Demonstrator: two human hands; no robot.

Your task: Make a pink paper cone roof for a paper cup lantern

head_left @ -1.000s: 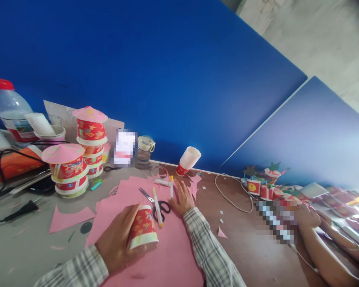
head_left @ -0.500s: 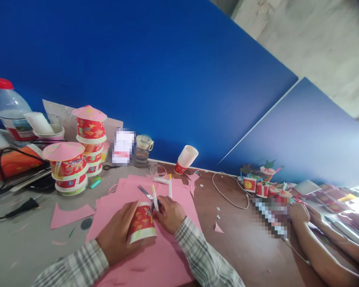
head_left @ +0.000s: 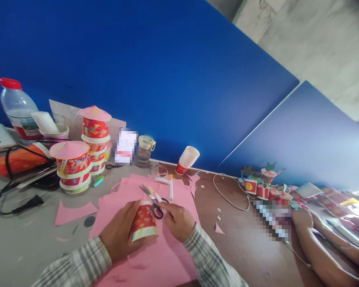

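Note:
My left hand (head_left: 119, 231) is wrapped round a red patterned paper cup (head_left: 144, 221), which is tilted with its wide rim toward me. Just right of the cup, scissors (head_left: 157, 211) with dark handles lie with their blades pointing away. Beside them a white marker with a yellow end (head_left: 158, 197) lies on the pink paper (head_left: 167, 255). My right hand (head_left: 181, 222) has its index finger stretched out to the scissors' handle, the other fingers curled and partly hidden. I see nothing held in it.
Stacked cups with pink paper cones (head_left: 70, 149) stand at the left, near a plug (head_left: 30, 205) and a bottle (head_left: 20, 111). Nested cups (head_left: 188, 157) and a glass jar (head_left: 145, 151) sit by the blue partition (head_left: 167, 79). A co-worker's arms (head_left: 314, 247) are at the right.
The marker, upright by my right fingers before, now lies slanted by the scissors. My right hand has drawn slightly right, showing more of the handles. The left still holds the cup.

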